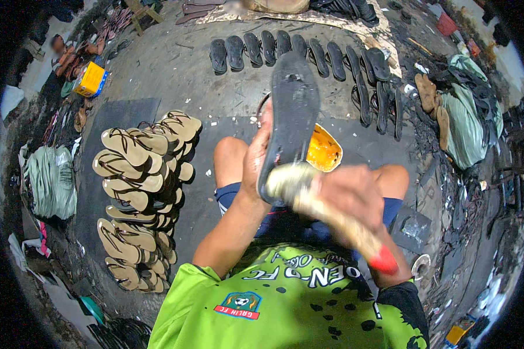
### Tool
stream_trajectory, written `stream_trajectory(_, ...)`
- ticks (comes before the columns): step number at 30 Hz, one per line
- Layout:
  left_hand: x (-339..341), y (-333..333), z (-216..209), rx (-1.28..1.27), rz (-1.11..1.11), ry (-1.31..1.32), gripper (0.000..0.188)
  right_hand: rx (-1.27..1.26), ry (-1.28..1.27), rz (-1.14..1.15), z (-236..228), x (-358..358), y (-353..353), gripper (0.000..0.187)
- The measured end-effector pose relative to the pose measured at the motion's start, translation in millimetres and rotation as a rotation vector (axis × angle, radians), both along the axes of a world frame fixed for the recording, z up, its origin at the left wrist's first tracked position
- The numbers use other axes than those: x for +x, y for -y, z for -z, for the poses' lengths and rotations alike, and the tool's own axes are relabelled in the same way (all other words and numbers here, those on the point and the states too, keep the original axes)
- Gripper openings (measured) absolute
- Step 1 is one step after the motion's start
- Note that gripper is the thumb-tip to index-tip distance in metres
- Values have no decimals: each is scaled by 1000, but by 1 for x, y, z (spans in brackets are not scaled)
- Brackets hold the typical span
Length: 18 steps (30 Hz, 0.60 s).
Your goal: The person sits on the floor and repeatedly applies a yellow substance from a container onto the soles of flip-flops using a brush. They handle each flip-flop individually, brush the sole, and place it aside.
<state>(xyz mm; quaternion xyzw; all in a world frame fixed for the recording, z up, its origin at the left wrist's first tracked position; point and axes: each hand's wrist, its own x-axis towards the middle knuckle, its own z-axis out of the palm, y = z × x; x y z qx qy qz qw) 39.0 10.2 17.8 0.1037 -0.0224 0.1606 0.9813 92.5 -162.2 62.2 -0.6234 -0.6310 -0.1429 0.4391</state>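
My left hand (257,154) grips a black sandal (295,107) by its edge, its long dark sole turned up toward me. A thick brush (290,181) with a pale head and a light, red-ended handle is in my right hand (350,196), which is smeared by motion. The brush head lies against the near end of the sole. Partly hidden behind the sandal and my right hand, a small tub (335,157) holds orange, glossy, thick stuff. The fingers of my left hand are mostly hidden behind the sandal.
Tan sandals (122,163) stand heaped on a dark mat at the left. Black sandals (268,47) form a curved row at the far side, bending to the right. Greenish sacks (468,125) lie at both sides, and a yellow-and-blue box (91,79) sits far left.
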Motion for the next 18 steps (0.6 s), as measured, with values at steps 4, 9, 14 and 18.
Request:
stream_trajectory(4, 4, -5, 15, 69, 51, -28, 43, -142, 24, -198, -3, -13, 2, 31)
stream_trajectory(9, -3, 8, 14, 409, -29, 88, 48, -40, -16, 58, -3, 9, -12, 23)
stream_trajectory(14, -28, 30, 4, 358, -8, -193, 49, 162, -351, 269, -18, 85, -35, 20)
stream_trajectory(18, -36, 10, 12, 241, -58, -315, 43, 244, -441, 292, -7, 123, -23, 17)
